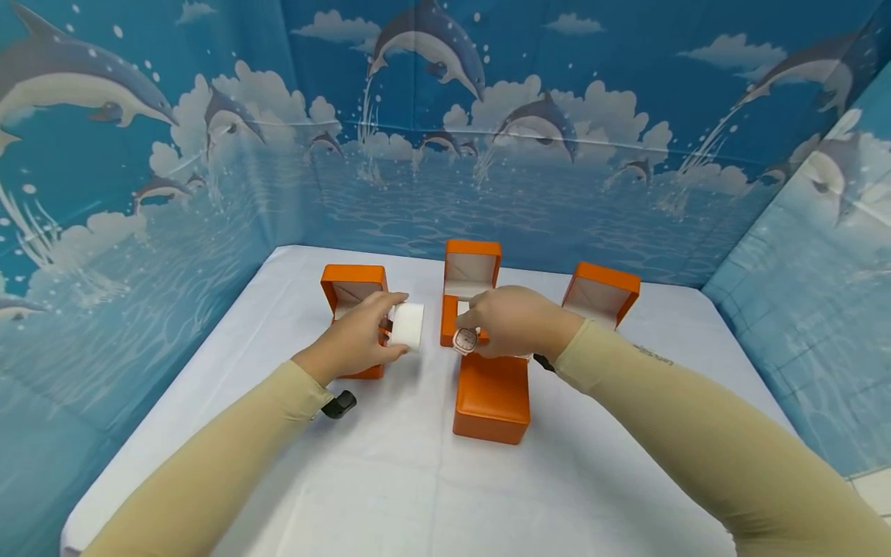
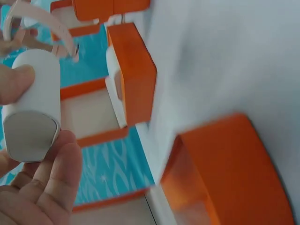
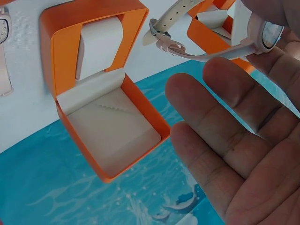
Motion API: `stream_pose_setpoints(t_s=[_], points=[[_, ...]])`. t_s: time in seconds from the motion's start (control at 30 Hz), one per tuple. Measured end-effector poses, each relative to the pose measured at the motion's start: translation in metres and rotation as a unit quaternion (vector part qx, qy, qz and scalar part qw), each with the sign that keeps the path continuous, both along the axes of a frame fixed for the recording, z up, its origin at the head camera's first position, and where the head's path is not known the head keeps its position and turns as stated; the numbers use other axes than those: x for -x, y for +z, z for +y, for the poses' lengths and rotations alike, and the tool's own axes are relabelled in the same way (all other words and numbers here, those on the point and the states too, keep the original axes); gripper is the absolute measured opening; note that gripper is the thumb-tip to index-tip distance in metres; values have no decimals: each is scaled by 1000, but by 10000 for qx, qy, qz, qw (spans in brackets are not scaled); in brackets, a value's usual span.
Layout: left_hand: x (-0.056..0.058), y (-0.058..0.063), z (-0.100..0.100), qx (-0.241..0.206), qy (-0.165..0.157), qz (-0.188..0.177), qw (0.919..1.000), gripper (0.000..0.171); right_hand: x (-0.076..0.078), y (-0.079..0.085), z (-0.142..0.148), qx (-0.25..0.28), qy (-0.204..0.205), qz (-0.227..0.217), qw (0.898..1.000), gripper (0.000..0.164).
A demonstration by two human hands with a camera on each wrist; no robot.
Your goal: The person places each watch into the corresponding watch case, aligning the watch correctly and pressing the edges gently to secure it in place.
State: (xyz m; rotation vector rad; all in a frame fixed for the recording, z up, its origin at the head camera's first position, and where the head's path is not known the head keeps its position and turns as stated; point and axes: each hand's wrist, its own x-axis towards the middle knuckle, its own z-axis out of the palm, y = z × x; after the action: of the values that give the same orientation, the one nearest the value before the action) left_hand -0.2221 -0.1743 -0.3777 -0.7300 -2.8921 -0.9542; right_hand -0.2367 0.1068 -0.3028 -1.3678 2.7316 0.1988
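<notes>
In the head view my left hand grips a white watch cushion, thumb and fingers on its sides. The cushion is held tilted in the left wrist view. Beside and behind that hand stands an orange watch box with its lid up. My right hand pinches a wristwatch by its case. Its pale pink strap hangs unfastened in the right wrist view, and the other fingers are extended. Behind the right hand is the middle open box, a white cushion inside, partly hidden.
A closed orange box sits in front of the middle one. Another open box stands at the right, partly behind my sleeve. A second watch lies on the white tablecloth. A dolphin-print curtain surrounds the table's back and sides.
</notes>
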Motion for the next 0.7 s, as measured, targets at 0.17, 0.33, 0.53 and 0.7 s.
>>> stream_pose_setpoints(t_s=[0.17,0.33,0.53,0.7], points=[[1,2,18,-485,-98,-378,9981,87,-3,2,1,114,17,66,9999,29],[1,4,29,-550,-193,-464,9972,83,-7,3,1,160,89,89,9998,28],[1,3,37,-618,-231,-410,9970,82,-10,1,1,175,268,281,9991,28],[1,2,40,-682,-254,-444,9964,83,-12,0,2,212,313,335,9987,26]])
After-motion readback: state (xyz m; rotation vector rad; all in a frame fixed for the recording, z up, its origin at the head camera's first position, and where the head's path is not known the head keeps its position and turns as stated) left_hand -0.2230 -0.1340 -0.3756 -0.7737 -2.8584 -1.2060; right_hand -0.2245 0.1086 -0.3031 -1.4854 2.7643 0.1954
